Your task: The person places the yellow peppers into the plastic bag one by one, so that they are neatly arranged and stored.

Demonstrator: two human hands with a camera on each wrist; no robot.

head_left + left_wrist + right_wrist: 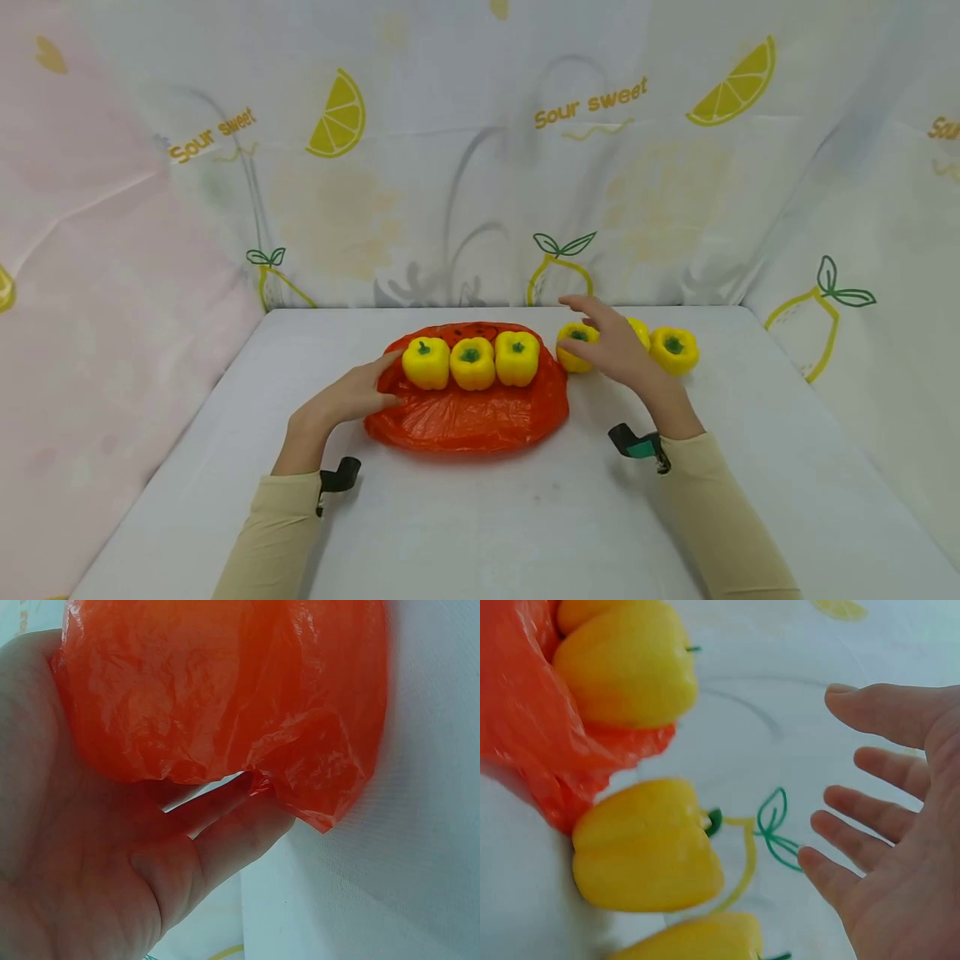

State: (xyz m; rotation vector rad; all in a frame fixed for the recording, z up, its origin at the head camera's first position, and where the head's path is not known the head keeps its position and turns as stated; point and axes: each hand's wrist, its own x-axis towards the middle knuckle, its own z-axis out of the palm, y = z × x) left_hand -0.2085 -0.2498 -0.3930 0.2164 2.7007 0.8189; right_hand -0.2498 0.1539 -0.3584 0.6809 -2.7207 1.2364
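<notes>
A red plastic bag (465, 421) lies on the table, with three yellow bell peppers (472, 364) in a row on it. My left hand (352, 393) is at the bag's left end, thumb and fingers spread along its side. In the left wrist view the fingers (247, 832) run straight under the red plastic (217, 690), their tips partly hidden. My right hand (617, 346) is raised over a yellow bell pepper (576, 346) just right of the bag. Its fingers are apart and hold nothing; in the right wrist view that pepper (649, 847) sits left of the fingertips.
Further right are more yellow peppers, one (673, 350) at the end of the row and another (639, 331) partly behind my right hand. A white cloth (487, 533) covers the table. Lemon-printed curtains (450, 192) stand behind it and at both sides.
</notes>
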